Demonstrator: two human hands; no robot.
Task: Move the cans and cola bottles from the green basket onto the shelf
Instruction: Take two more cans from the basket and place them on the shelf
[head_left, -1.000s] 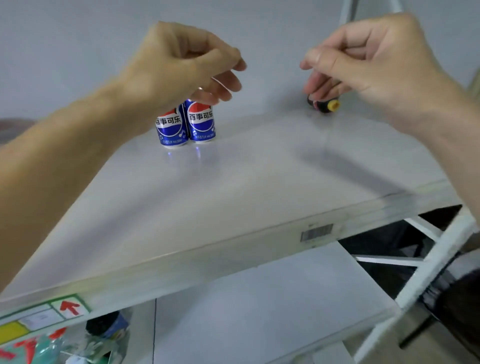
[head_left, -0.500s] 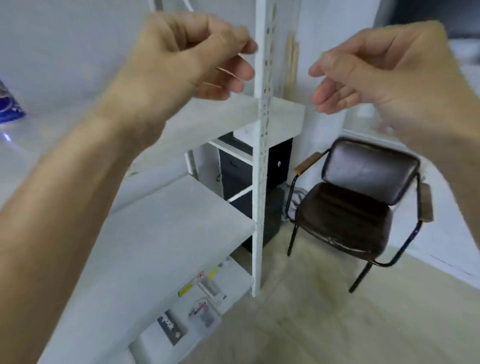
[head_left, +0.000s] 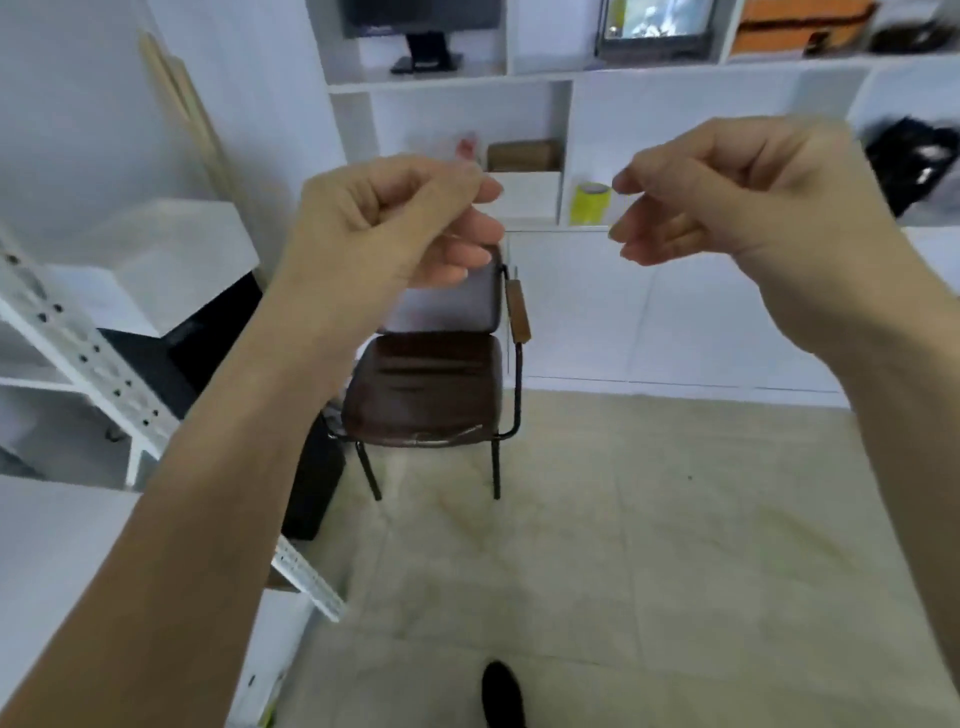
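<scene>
Your left hand (head_left: 395, 228) and right hand (head_left: 737, 202) hung empty, fingers loosely curled. Basket unseen; striding on blind risked clipping the chair (head_left: 436, 384).

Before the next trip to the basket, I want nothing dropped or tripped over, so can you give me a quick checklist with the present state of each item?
1. Left hand free of any can or bottle: ok, fingers curled loosely, nothing in it.
2. Right hand free: ok, nothing in it.
3. Green basket in sight: not ok, not in view.
4. Floor ahead clear: not ok, a brown chair stands in front.
5. Shelf within reach: cannot tell, only its edge shows at the left.
</scene>
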